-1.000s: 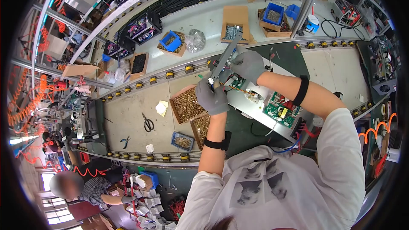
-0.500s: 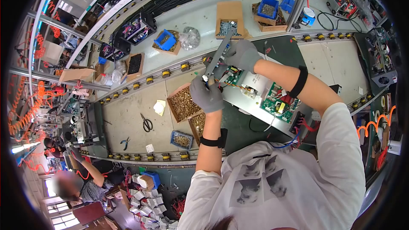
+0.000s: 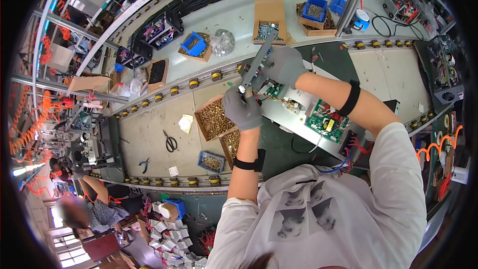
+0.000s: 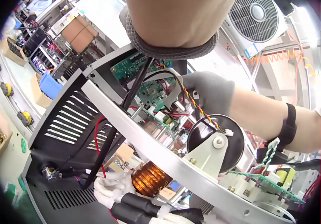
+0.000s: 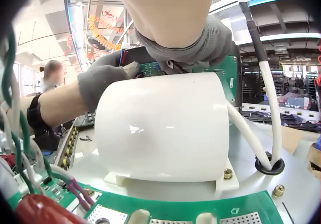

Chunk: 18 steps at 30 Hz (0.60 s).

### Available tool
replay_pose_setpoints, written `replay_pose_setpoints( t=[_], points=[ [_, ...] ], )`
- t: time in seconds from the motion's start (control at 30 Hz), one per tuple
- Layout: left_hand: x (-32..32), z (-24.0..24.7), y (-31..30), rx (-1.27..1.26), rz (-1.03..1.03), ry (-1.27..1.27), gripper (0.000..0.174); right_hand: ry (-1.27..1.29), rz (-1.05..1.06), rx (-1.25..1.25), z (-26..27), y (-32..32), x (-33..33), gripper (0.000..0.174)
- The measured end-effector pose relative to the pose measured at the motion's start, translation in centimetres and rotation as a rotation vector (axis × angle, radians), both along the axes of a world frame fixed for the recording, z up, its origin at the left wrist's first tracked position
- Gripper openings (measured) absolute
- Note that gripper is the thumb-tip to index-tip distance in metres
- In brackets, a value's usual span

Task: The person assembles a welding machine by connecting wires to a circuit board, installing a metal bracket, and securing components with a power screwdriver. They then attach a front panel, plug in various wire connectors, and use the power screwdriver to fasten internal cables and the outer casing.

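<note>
Green matting (image 3: 275, 150) is lying nearest, bearing one silvery metal chassis (image 3: 280, 116); at its left end, one left hand (image 3: 243, 109), knit-gloved, is gripping one smooth grey panel (image 3: 259, 61) at its near end, long axis slanting away; one right hand (image 3: 286, 66), likewise gloved, is reaching alongside, fingers hidden from me, grip untellable; beyond, one cardboard box (image 3: 269, 10) is holding metal pieces (image 3: 263, 31).

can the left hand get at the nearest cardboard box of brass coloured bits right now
Probably yes: the left hand is close by the open-topped cardboard box, with nothing visible blocking the way. It is holding the near end of the grey panel, though, so it would likely need to let go first.
</note>
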<state>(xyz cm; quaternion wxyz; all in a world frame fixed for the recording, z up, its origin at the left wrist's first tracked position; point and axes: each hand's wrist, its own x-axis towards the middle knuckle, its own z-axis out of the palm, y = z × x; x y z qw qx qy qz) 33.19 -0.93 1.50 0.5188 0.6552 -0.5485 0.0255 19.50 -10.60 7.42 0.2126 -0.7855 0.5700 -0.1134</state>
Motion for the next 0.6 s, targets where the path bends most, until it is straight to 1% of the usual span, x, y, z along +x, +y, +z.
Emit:
replay_pose_setpoints(
  t=[0.03,0.07,0.13,0.17,0.23,0.27,0.33,0.47,0.53,0.6],
  points=[
    [0.1,-0.2,0.0,0.0,0.002,0.003,0.029,0.111,0.023,-0.085,0.1,0.3,0.2,0.023],
    [0.2,-0.4,0.0,0.012,0.003,-0.013,0.028,0.113,0.025,-0.086,-0.3,0.1,0.1,0.023],
    [0.2,-0.3,0.0,0.02,0.008,-0.025,0.028,-0.009,0.088,-0.085,-1.2,-0.7,-0.5,0.023],
    [0.0,-0.2,-0.1,0.018,0.023,-0.031,0.028,-0.006,0.092,-0.088,-1.6,-0.7,-0.7,0.023],
    [-0.1,-0.1,-0.3,0.013,0.04,-0.035,0.029,-0.147,0.085,-0.087,-1.5,-0.5,-0.8,0.021],
    [-0.1,-0.2,-0.4,-0.019,0.034,-0.035,0.028,-0.145,0.088,-0.087,-1.5,-0.5,-0.8,0.021],
    [-0.1,-0.3,-0.4,-0.048,0.021,-0.036,0.027,-0.051,0.04,-0.038,-1.4,-0.3,-0.7,0.02],
    [-0.1,0.0,-0.2,-0.03,0.018,-0.041,0.027,-0.091,-0.023,0.023,-0.8,0.1,-0.6,0.02],
    [-0.1,0.1,0.0,0.0,0.009,-0.026,0.028,-0.053,-0.019,-0.096,-1.3,0.3,-0.3,0.021],
    [-0.1,0.2,0.0,-0.004,0.025,-0.048,0.028,-0.079,-0.026,-0.092,-1.3,0.5,-0.2,0.021]
  ],
)
